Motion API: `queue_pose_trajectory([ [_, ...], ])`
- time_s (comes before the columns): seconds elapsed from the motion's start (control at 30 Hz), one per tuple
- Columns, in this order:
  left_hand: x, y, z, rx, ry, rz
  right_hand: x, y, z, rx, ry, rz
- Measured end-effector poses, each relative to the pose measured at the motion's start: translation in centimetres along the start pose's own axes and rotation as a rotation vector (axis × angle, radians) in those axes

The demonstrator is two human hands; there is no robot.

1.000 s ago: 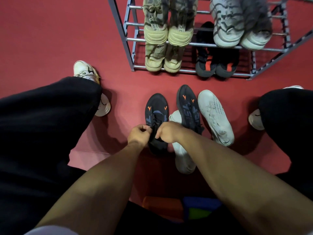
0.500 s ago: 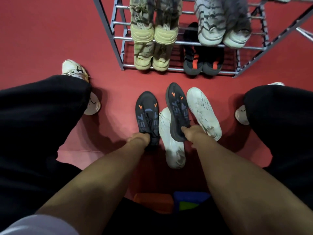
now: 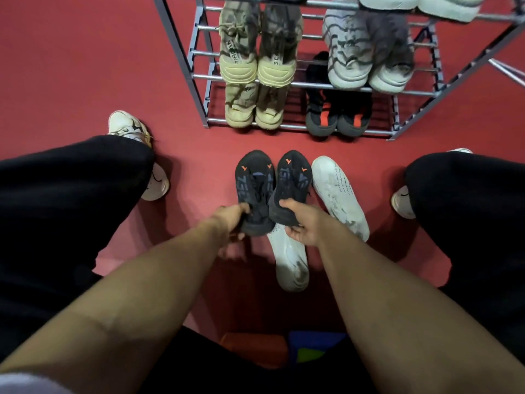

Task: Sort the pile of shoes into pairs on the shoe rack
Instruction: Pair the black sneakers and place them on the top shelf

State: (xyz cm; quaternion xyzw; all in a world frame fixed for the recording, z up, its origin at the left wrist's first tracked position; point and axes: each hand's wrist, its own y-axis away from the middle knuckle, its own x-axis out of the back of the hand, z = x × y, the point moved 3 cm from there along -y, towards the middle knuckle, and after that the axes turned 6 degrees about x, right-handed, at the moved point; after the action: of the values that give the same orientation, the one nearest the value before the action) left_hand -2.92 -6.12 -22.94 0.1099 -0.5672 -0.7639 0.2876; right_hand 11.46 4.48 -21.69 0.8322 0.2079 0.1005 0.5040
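Currently two black knit trainers with orange chevrons, left one [image 3: 253,191] and right one [image 3: 292,186], held side by side just above the red floor [image 3: 85,66], toes toward the grey metal-bar shoe rack [image 3: 199,81]. Left hand [image 3: 228,217] clenched round the left heel; right hand [image 3: 302,223] pinching the right heel. Likely slip: heel-only grips, drooping toes catching the front bar. Also two scuffed white shoes, near one [image 3: 289,257] underneath and far one [image 3: 339,194] just beside, easily knocked. Lower tier already full with tan pair [image 3: 254,109] and black-and-red pair [image 3: 338,120].
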Motion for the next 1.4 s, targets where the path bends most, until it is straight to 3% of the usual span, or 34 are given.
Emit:
queue_pose_trajectory([
  [0.13,2.2,3.1,3.9,-0.04,-0.002,-0.081,0.2,2.6,-4.0,0.053,-0.041,-0.034],
  [0.23,3.8,6.8,6.0,-0.046,-0.043,-0.145,0.2,6.3,-7.3,0.149,0.169,0.008],
  [0.33,4.7,11.2,7.2,-0.118,-0.044,-0.189,-0.3,9.8,-8.8,0.373,0.327,0.116],
  [0.6,7.6,21.4,7.0,-0.475,0.018,-0.202,0.0,21.6,-9.1,0.644,0.176,-0.04],
  [0.8,8.8,26.8,7.6,-0.668,0.202,-0.16,0.1,27.7,-12.2,0.9,0.16,-0.028],
  [1.03,9.5,33.4,16.2,-0.916,0.279,-0.117,-2.1,30.9,-21.4,1.178,-0.007,-0.061],
  [1.2,10.2,35.3,25.5,-0.975,0.274,-0.087,-4.1,30.2,-30.3,1.1,-0.06,-0.115],
  [1.4,10.0,32.7,34.8,-0.99,0.187,0.143,-6.7,26.5,-38.4,0.954,0.003,-0.01],
])
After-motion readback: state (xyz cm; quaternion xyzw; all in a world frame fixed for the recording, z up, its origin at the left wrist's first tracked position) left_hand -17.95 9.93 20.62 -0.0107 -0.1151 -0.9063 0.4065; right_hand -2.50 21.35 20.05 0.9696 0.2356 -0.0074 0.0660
